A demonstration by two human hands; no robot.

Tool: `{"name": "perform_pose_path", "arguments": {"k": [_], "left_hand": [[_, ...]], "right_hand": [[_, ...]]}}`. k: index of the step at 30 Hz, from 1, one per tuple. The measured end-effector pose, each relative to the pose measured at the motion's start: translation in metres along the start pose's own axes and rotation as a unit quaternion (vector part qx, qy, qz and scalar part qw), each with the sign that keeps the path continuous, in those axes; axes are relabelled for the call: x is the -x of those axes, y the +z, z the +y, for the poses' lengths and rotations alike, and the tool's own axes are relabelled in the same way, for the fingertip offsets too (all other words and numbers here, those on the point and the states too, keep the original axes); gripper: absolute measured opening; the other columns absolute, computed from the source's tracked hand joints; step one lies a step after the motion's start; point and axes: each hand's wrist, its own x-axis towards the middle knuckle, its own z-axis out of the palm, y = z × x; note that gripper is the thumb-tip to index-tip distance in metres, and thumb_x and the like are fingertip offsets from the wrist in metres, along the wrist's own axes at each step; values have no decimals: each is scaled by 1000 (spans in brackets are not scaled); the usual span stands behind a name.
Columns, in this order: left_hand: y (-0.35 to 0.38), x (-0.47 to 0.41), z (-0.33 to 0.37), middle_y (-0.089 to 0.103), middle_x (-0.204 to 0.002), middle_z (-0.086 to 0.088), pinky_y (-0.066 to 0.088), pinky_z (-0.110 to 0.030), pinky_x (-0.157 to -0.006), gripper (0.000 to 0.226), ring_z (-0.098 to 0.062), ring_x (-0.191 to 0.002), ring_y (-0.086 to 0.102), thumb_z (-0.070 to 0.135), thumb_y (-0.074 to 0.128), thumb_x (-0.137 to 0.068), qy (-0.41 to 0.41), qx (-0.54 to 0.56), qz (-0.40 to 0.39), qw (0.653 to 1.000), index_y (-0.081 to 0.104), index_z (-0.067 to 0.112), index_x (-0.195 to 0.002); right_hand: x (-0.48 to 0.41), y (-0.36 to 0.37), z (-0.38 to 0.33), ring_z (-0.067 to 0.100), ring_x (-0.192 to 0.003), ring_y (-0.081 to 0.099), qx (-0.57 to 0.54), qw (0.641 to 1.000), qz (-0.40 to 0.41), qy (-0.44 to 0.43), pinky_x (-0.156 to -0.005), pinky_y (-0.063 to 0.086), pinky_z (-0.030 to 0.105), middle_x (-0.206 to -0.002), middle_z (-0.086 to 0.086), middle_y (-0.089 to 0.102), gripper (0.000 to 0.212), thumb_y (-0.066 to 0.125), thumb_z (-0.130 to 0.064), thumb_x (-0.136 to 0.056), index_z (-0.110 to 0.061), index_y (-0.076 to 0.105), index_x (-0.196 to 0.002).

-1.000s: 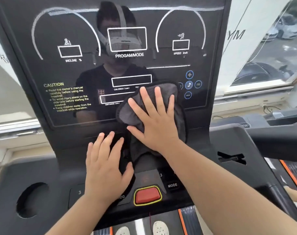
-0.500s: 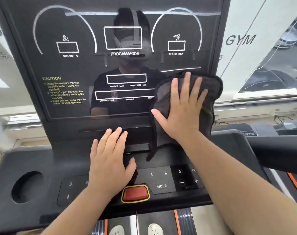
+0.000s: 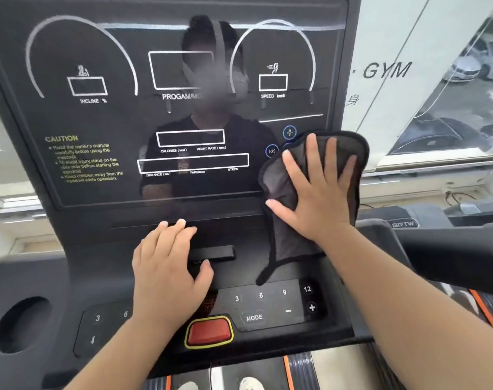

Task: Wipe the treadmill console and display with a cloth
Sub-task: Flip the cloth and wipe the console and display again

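The treadmill's black glossy display point(image 3: 166, 116) fills the upper view, with white gauge outlines and yellow caution text. A dark grey cloth point(image 3: 284, 237) lies against the display's lower right corner, its tail hanging down over the console ledge. My right hand point(image 3: 315, 192) presses flat on the cloth with fingers spread. My left hand point(image 3: 169, 274) rests flat, palm down, on the console point(image 3: 270, 305) below the display, just above the red stop button point(image 3: 208, 332).
Keys marked 3, 6, 9, 12, MODE, plus and minus point(image 3: 288, 311) sit right of the stop button. A round cup hole point(image 3: 22, 325) is at the console's left. A black handrail point(image 3: 450, 251) runs off right. Windows with GYM lettering point(image 3: 386, 70) stand behind.
My right hand has slid the cloth from the display's lower middle to its lower right corner. My left hand has stayed on the console.
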Motion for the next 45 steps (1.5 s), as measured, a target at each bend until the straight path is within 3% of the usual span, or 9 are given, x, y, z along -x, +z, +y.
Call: {"name": "perform_pose_path", "arguments": {"k": [8,13,22,32,35,38,41,43,45], "left_hand": [[-4,-13,5,66,-113,-5,44,-52,-94,55,-35,-113,55,44,57,-75,-1,4,46,999,67,12,-119],[-2,-18,21,63,-116,-4,43,-50,-92,53,-35,-110,57,42,61,-74,3,44,57,997,67,13,-119],[10,-16,70,61,-118,2,44,-40,-93,49,-26,-107,57,43,60,-78,50,108,-25,993,64,17,-120],[21,24,99,67,-89,6,53,-39,-75,43,-22,-83,58,54,51,-78,54,49,-170,983,74,22,-95],[20,31,105,63,-78,6,50,-38,-71,30,-22,-77,55,48,52,-80,49,47,-161,985,70,23,-82],[22,37,105,63,-75,3,51,-38,-67,30,-26,-75,57,47,54,-78,57,37,-151,986,68,21,-79],[22,42,105,64,-82,1,52,-40,-68,39,-28,-79,58,54,54,-76,70,19,-162,984,68,19,-87],[21,44,106,62,-88,0,52,-39,-68,47,-28,-80,58,59,54,-72,80,-16,-177,981,68,20,-95],[22,44,107,61,-92,0,52,-38,-67,55,-27,-81,57,63,55,-69,85,-56,-196,975,67,20,-101]], "right_hand": [[-80,-35,-17,59,-152,2,-28,992,14,124,-117,12,77,-170,25,3,110,46,-88,-76,-31,14,-164],[-54,-23,-25,56,-153,2,-29,994,-9,107,-118,12,76,-170,24,3,102,43,-84,-82,-29,15,-164],[73,1,-25,44,-157,-8,-76,981,-175,44,-119,22,69,-172,14,-10,88,48,-62,-95,-25,7,-163],[143,-37,-32,31,-156,-25,-128,916,-378,-44,-123,-1,68,-171,-2,-23,76,21,-66,-102,-30,-3,-164],[162,-59,-34,29,-157,-23,-161,894,-408,-91,-124,-9,64,-172,-4,-17,82,27,-71,-100,-31,-4,-165],[167,-66,-23,27,-160,0,-238,875,-406,-117,-125,1,58,-174,-4,7,78,34,-72,-95,-32,25,-162],[161,-67,-1,27,-138,50,-307,922,-235,-2,-115,40,51,-151,0,56,56,46,-57,-94,-25,66,-136],[157,-63,17,29,-124,58,-244,956,-144,83,-104,48,50,-135,1,66,52,59,-47,-91,-18,68,-133],[152,-61,26,33,-127,54,-183,956,-193,123,-103,46,51,-137,4,64,65,66,-46,-89,-13,58,-144]]}}
